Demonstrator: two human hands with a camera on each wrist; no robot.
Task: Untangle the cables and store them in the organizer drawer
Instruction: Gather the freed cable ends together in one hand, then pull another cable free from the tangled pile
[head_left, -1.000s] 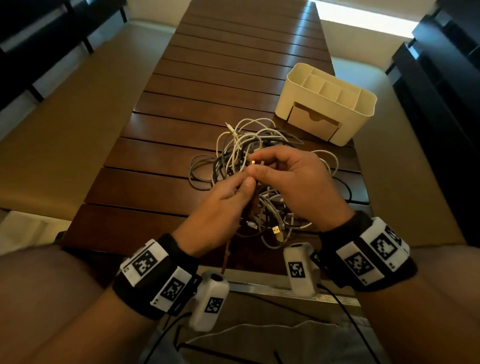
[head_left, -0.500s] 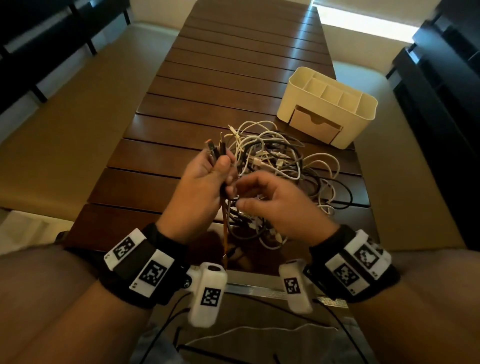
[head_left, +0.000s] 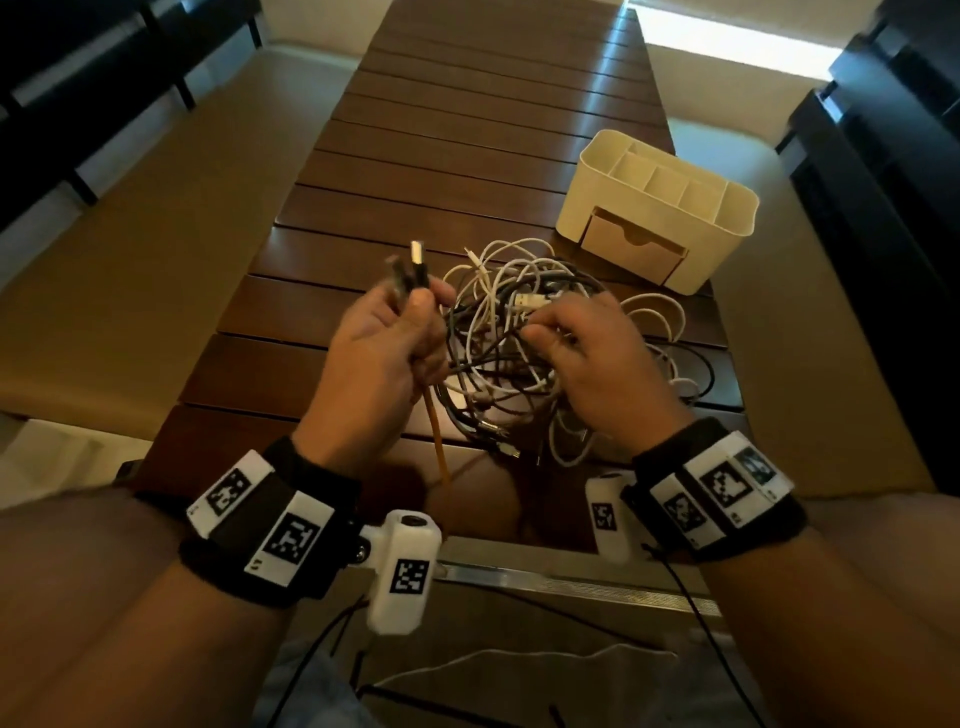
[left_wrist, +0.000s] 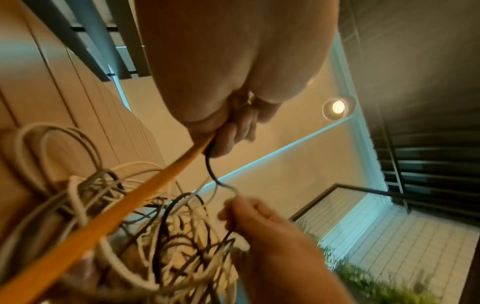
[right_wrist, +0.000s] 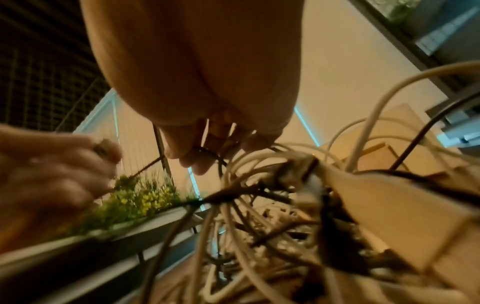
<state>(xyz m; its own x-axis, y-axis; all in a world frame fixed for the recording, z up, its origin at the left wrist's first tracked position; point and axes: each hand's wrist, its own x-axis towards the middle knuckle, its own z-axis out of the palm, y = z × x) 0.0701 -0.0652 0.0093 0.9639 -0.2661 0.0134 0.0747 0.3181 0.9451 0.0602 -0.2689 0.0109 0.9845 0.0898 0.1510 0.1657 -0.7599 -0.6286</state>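
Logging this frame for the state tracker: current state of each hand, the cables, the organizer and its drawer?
left hand: grips the orange cable and dark cable ends, plugs pointing up
right hand: pinches a dark cable in the tangle
orange cable: held, hanging down from the left hand
cable pile: tangled, on the table
organizer: upright on the table, top compartments look empty
drawer: closed

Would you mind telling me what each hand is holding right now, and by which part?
The left hand grips the orange cable and a dark one just below their plugs. The right hand pinches a dark strand in the cable tangle mid-length.
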